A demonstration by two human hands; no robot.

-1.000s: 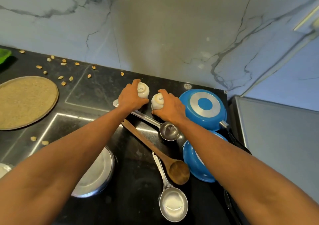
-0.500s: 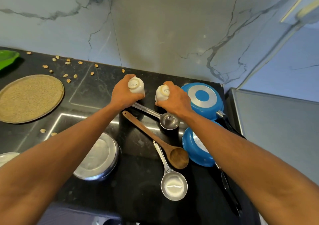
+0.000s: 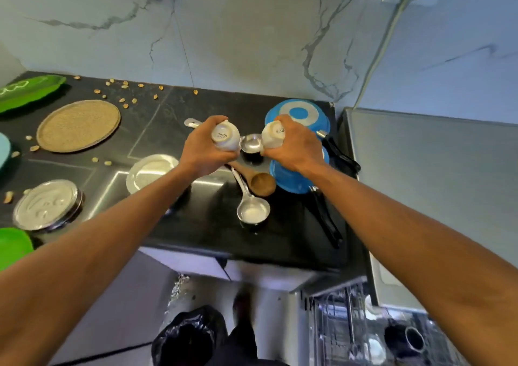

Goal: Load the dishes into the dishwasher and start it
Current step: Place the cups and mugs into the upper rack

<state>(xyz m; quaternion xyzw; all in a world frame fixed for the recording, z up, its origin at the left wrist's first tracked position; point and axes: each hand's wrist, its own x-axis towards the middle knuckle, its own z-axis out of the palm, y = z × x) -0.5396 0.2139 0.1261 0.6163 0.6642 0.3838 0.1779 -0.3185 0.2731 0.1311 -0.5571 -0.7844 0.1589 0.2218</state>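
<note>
Grasped base-up, one white cup (image 3: 225,139) sits in the left hand (image 3: 206,152) and a second cup (image 3: 273,138) in the right hand (image 3: 291,148), both raised above the counter. Nearest, lower right, the dishwasher rack (image 3: 364,335) holds a dark cup (image 3: 406,340). Beyond, the black countertop (image 3: 213,225) carries steel ladles (image 3: 251,207), a wooden spoon (image 3: 259,183) and blue pans (image 3: 298,113) against the marble wall (image 3: 238,34).
</note>
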